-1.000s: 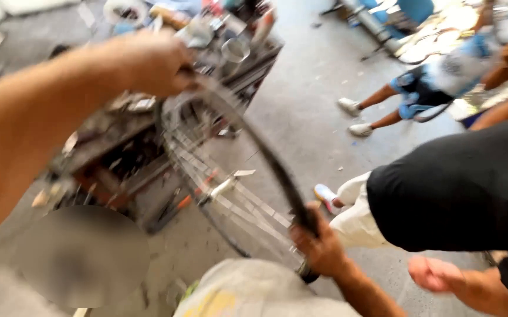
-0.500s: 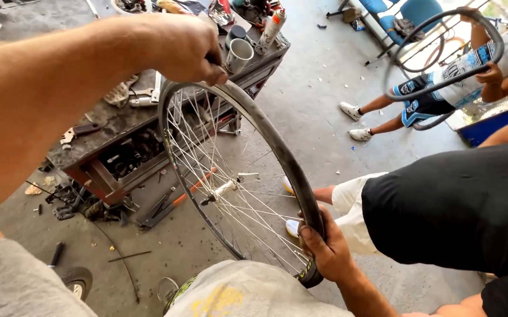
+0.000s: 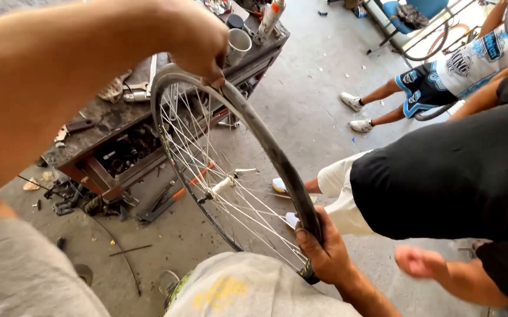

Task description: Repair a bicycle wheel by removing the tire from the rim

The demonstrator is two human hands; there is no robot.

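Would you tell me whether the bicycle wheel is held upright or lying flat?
Upright, tilted a little: the wheel stands on edge, the left hand gripping its top, the right hand its lower rim.

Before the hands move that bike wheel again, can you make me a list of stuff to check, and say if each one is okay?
1. Left hand gripping the top of the wheel: ok, fingers pinch the dark band on the rim there.
2. Right hand gripping the bottom: ok, fingers wrap the rim.
3. Black rubber band seated all the way round: cannot tell, only the right side shows it.
4. Spokes straight and whole: ok where visible.
5. Room around the wheel: not ok, a person in a black shirt stands close on the right.
6. Cluttered workbench clear of the wheel: cannot tell, it sits right behind.
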